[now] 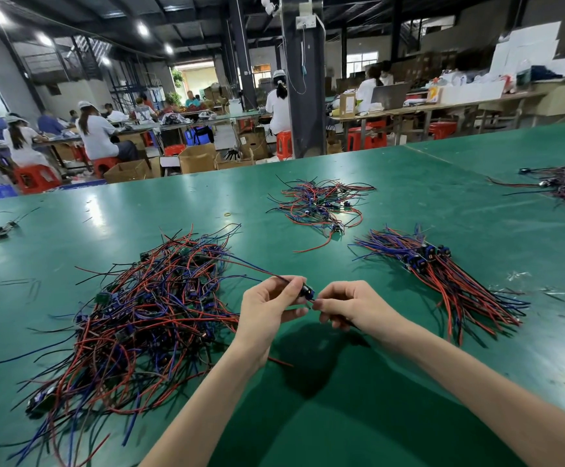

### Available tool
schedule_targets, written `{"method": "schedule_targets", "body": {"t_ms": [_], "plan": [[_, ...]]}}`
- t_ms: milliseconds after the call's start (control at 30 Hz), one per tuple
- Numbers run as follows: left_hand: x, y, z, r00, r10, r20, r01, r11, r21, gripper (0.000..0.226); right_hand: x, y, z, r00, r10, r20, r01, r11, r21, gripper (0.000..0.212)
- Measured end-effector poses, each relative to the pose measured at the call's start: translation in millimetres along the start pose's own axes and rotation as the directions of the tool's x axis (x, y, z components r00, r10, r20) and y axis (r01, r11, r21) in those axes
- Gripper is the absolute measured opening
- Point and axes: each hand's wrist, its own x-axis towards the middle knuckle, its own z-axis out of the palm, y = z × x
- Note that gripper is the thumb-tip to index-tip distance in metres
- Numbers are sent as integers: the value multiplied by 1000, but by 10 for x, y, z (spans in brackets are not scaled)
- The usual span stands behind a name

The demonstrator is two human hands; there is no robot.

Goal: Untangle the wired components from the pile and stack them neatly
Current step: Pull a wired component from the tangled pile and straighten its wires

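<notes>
There is just one camera, worn on the person's head, and it looks forward and down with a wide view, so the left hand (267,308) and right hand (352,306) sit close at the bottom middle, the green table (419,197) fills the middle, and the big workroom (207,62) is far off along the top.

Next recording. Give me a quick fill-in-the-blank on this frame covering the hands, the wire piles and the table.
1. The left hand and right hand pinch one wired component above the ____ table.
2. The big tangled pile lies on the ____ hand's side.
3. The neat stack lies on the ____ hand's side.
Missing words: green; left; right.
</notes>
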Motion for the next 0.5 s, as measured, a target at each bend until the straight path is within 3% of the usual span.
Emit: {"method": "schedule_targets", "body": {"t_ms": [200,500], "plan": [[-17,11,19,998,-14,56,15,1000,-11,5,6,-17,18,999,-38,-35,37,999,-28,18],[-13,-80,28,997,21,-75,-16,998,64,16,-23,27,31,992,-125,-12,118,960,-253,16]]}}
